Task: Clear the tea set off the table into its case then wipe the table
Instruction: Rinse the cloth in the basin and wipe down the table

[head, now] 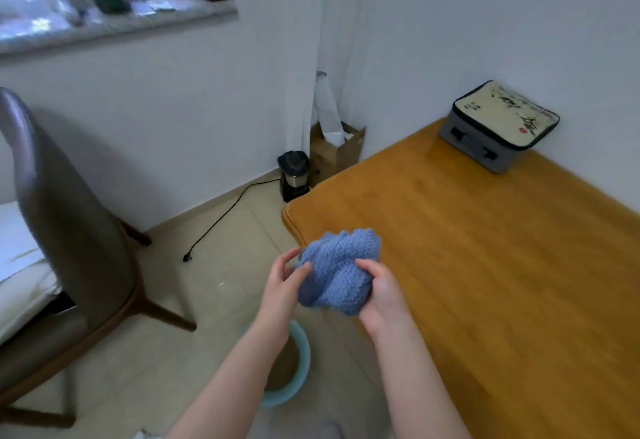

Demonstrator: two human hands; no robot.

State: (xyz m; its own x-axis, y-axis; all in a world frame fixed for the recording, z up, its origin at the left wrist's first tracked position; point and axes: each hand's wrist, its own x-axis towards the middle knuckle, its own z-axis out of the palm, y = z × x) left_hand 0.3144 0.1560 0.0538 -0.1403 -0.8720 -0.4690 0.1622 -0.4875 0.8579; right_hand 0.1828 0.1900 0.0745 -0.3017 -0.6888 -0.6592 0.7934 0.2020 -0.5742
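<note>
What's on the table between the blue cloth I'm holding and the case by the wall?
Nothing: in the head view, only bare wooden table lies between the cloth and the case.

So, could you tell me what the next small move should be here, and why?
Probably lower the blue cloth, bunched in the left hand and right hand, onto the wooden table and start wiping: the case sits closed and no tea ware shows.

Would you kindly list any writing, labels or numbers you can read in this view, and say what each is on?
Nothing here can be read.
On the lid of the case: dark brush characters and a red seal mark, too blurred to read.
On the cardboard box: no legible print.
</note>
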